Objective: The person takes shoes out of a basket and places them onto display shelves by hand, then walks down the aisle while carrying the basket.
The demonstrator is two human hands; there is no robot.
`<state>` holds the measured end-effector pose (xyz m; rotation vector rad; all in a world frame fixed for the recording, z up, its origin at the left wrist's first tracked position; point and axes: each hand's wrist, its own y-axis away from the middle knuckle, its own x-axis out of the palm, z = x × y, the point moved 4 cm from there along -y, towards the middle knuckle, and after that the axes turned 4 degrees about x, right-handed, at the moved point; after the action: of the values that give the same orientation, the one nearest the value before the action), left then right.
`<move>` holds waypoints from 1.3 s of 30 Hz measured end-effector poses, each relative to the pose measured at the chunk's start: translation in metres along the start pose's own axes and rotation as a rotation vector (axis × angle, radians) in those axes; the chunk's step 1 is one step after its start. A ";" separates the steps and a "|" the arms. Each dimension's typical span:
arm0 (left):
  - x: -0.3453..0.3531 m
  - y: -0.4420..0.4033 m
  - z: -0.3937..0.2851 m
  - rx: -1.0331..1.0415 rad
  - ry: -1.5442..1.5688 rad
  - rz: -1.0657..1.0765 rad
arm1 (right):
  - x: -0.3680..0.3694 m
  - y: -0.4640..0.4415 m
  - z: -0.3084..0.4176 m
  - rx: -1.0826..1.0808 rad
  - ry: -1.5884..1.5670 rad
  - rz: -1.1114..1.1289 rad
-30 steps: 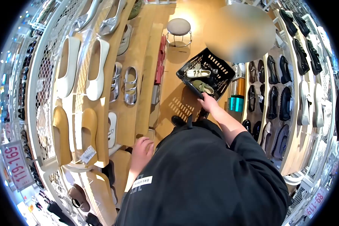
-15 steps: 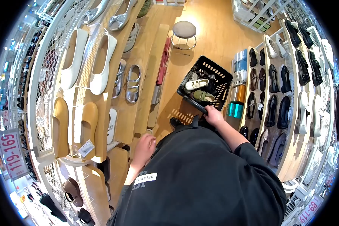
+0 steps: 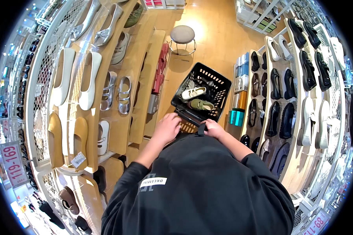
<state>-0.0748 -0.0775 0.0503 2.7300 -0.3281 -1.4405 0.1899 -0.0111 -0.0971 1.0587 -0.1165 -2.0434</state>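
Here, our right hand (image 3: 214, 128) grips the basket (image 3: 196, 114) in front of us at its near edge; our left hand (image 3: 168, 128) is curled beside it, hold unclear. We'd best hold it level so the shoes (image 3: 193, 92) don't slide.

Black top (image 3: 208, 188) – white "DREAMING" patch (image 3: 157, 181)

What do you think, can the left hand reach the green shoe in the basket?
Probably yes: the left hand is close to the basket, whose open top leaves the way to the green shoe free.
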 end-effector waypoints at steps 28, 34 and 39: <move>0.075 -0.092 -0.008 -0.263 -0.276 0.383 | -0.096 0.079 -0.227 0.609 -0.042 0.152; 0.078 -0.098 -0.010 -0.363 -0.232 0.362 | -0.110 0.078 -0.226 0.586 -0.034 0.119; 0.086 -0.099 0.003 -0.538 -0.225 0.234 | -0.100 0.081 -0.235 0.599 -0.084 0.109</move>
<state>-0.0137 0.0016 -0.0337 2.0460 -0.2162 -1.5046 0.4407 0.0680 -0.1504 1.2811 -0.8526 -1.9967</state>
